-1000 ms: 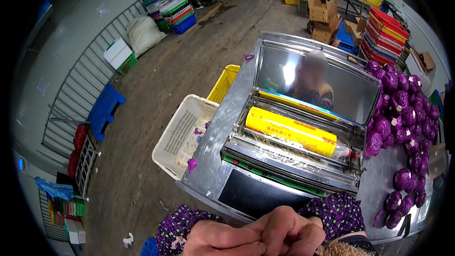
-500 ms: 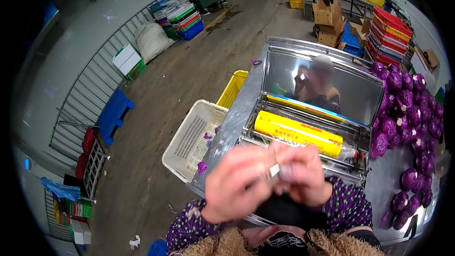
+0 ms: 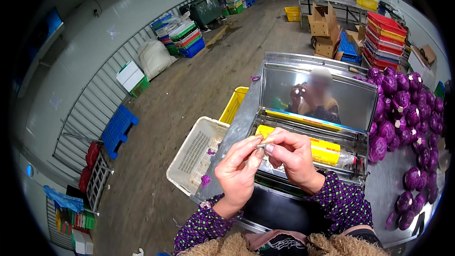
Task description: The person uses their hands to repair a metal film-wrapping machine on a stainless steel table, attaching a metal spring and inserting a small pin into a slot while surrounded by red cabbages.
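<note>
My left hand (image 3: 238, 167) and my right hand (image 3: 293, 155) meet over a steel wrapping machine, fingertips pinched together. Between them sits a small silvery piece (image 3: 261, 146), mostly covered by the fingers; its kind is too small to make out. Just behind the hands a yellow film roll (image 3: 326, 150) with a clear end lies across the machine's rollers. The machine's mirror-like lid (image 3: 289, 87) stands raised beyond it. A black flat plate (image 3: 289, 209) is below my wrists.
Many purple cabbages (image 3: 401, 99) are heaped on the steel table (image 3: 379, 180) at the right. Left of the machine, a white perforated crate (image 3: 176, 173) with purple scraps stands before a yellow crate (image 3: 233, 105). Stacked red trays (image 3: 385, 38) and cardboard boxes (image 3: 327, 33) are farther back.
My hands have risen and drawn toward the film roll, still together around the small silvery piece, which now shows less. The view has shifted slightly.
</note>
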The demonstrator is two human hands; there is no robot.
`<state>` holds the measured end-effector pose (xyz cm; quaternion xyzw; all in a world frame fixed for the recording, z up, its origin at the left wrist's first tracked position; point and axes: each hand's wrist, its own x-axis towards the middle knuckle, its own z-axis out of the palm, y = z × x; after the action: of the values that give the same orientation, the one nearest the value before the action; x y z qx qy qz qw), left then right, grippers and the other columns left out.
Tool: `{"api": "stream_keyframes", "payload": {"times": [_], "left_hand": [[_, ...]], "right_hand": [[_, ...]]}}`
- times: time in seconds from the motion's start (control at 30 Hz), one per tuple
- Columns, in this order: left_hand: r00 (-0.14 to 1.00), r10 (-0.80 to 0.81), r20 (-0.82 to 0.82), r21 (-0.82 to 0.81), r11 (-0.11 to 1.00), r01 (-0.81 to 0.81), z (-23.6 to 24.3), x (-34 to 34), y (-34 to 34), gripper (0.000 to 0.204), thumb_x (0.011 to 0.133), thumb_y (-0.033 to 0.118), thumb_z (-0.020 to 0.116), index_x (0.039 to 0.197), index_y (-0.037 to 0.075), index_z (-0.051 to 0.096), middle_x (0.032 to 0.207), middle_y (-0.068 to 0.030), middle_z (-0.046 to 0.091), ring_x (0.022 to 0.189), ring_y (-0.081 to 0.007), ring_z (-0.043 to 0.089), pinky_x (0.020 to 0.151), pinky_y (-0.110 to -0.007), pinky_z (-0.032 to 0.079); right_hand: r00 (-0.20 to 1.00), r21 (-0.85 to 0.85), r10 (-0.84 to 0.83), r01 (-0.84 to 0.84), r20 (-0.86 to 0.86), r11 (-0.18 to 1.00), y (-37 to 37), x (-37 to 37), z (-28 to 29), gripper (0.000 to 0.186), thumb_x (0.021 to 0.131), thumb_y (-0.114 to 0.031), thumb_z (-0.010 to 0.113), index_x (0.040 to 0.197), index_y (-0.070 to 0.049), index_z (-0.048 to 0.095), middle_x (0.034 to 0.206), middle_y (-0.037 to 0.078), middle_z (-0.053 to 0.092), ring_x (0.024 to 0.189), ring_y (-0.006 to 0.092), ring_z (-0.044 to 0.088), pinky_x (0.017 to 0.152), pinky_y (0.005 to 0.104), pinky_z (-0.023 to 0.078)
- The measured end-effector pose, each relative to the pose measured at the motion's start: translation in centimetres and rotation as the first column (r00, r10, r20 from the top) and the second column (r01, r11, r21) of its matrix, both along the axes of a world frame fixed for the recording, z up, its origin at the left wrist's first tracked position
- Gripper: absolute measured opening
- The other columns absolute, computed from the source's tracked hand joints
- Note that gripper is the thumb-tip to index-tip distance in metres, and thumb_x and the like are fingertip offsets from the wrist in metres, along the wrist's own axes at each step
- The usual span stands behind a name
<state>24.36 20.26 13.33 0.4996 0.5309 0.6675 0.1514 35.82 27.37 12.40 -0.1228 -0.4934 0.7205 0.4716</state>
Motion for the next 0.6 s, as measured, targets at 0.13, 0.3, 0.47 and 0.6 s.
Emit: {"api": "stream_keyframes", "payload": {"times": [0.13, 0.3, 0.47, 0.6], "left_hand": [[1.0, 0.01, -0.001, 0.033, 0.999, -0.01, -0.6, 0.0, 0.5, 0.024, 0.081, -0.006, 0.068, 0.104, -0.002, 0.068, 0.101, -0.0096, 0.067, 0.093, -0.0164, 0.063, 0.084, -0.028, 0.051], [0.995, -0.014, 0.102, 0.004, 1.0, 0.014, -1.4, -0.2, 0.9, 0.025, 0.081, -0.007, 0.068, 0.106, -0.002, 0.067, 0.1, -0.0087, 0.066, 0.091, -0.0147, 0.063, 0.082, -0.027, 0.051], [0.994, -0.017, 0.111, -0.003, 1.0, 0.018, -1.3, -1.2, 0.7, 0.02, 0.081, -0.006, 0.068, 0.101, -0.002, 0.067, 0.096, -0.0065, 0.065, 0.088, -0.0131, 0.063, 0.08, -0.025, 0.051], [0.991, -0.053, 0.12, -0.094, 0.994, 0.064, -1.5, -2.2, 0.6, 0.014, 0.083, -0.005, 0.066, 0.097, -0.001, 0.066, 0.091, -0.0046, 0.064, 0.084, -0.0113, 0.062, 0.076, -0.023, 0.051]], "right_hand": [[0.997, -0.124, 0.063, -0.068, -0.045, 0.99, 0.5, -0.3, -0.5, 0.007, 0.087, -0.001, 0.06, 0.088, 0.002, 0.066, 0.077, 0.003, 0.059, 0.055, 0.0055, 0.05, 0.048, 0.0199, 0.039], [0.99, -0.196, 0.118, -0.132, -0.078, 0.972, 1.3, -0.5, -1.3, 0.007, 0.087, -0.002, 0.06, 0.088, 0.002, 0.066, 0.076, 0.002, 0.059, 0.054, 0.0056, 0.05, 0.048, 0.0194, 0.039], [0.995, -0.032, 0.064, -0.061, 0.075, 0.998, 2.3, -0.7, -1.8, 0.007, 0.086, 0.0, 0.06, 0.088, 0.002, 0.066, 0.079, 0.002, 0.059, 0.058, 0.0052, 0.051, 0.05, 0.0196, 0.041], [0.994, 0.109, -0.006, -0.006, 0.106, 0.994, 2.7, -1.1, -2.0, 0.006, 0.085, 0.001, 0.061, 0.089, 0.002, 0.066, 0.084, 0.002, 0.06, 0.061, 0.0043, 0.052, 0.051, 0.0188, 0.04]]}}
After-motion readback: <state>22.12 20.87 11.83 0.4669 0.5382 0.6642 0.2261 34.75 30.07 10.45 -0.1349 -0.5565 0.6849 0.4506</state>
